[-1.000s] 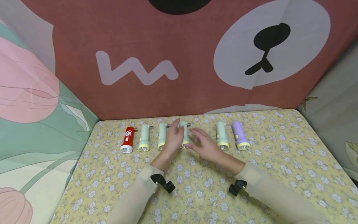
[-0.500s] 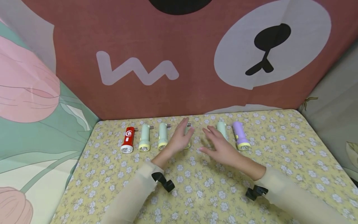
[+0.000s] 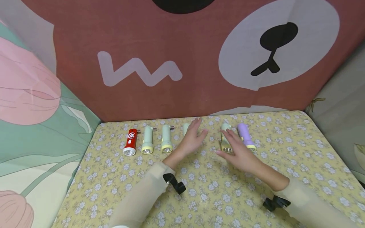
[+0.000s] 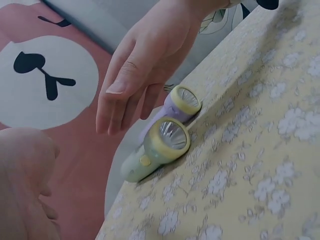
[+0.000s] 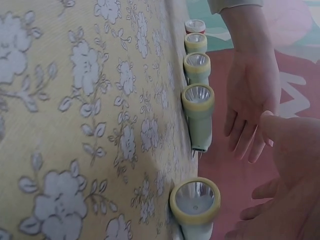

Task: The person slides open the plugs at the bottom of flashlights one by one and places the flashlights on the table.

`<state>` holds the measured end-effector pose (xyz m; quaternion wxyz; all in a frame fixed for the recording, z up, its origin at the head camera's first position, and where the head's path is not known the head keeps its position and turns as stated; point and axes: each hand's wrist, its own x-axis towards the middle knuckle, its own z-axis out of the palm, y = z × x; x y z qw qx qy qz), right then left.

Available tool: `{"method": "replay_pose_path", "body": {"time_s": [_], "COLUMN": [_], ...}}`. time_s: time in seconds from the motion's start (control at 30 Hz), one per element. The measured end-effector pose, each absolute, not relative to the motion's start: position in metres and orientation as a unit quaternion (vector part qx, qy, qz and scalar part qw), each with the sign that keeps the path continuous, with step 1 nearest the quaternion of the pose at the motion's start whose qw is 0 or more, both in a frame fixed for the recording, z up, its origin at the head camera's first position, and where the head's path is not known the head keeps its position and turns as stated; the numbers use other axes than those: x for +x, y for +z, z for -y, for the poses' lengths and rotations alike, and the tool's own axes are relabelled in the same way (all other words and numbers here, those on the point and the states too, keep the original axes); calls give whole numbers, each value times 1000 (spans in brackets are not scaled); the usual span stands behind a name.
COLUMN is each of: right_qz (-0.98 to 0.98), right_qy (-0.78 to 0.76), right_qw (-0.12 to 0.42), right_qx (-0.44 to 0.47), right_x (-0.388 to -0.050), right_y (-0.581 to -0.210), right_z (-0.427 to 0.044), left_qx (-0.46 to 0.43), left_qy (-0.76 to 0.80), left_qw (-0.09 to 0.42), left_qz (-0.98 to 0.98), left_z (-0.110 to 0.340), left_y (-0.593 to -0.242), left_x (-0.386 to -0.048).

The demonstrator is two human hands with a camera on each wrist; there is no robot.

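My left hand [image 3: 191, 139] hovers with straight fingers over a mint-green flashlight [image 3: 185, 127], hiding most of it. My right hand [image 3: 240, 154], fingers extended and thumb apart, is beside another mint-green flashlight [image 3: 226, 146] with a yellow rim. Partly behind that hand lies a purple flashlight [image 3: 244, 133]. Neither hand holds anything. The left wrist view shows the right hand [image 4: 145, 65] raised above the green flashlight [image 4: 159, 146] and the purple one [image 4: 175, 106]. In the right wrist view the two hands face each other, above the row of lamps.
Farther left in the row lie a red flashlight [image 3: 130, 142] with a white rim and two mint-green flashlights [image 3: 147, 139], with metal plug prongs sticking out. All rest on a yellow flowered tablecloth [image 3: 205, 196]. A red bear-print cloth [image 3: 199, 95] rises behind the table's back edge.
Both hands have moved right. The right hand has left the fourth flashlight in the row for the fifth. The left hand has drifted right over the fourth. The flashlights appear unmoved.
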<state>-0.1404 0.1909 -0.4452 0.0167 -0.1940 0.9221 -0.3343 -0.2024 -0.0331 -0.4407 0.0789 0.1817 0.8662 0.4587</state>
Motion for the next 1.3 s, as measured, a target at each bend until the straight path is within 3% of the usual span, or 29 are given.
{"method": "replay_pose_path", "body": {"time_s": [1.07,1.3], "right_qz": [-876,-863], "right_qy": [-454,-476], "right_qw": [55,33], "right_qx": [-152,-166], "right_x": [-142,-146], "right_y": [-479,-487], "right_z": [-198,-198], "left_qx": [152,159], "left_qy": [481,513], "left_qw": [103,111], "left_qz": [-857,-836], "left_z": [-38,-46], "left_y": [-459,-470], "left_x": [-231,-237]}}
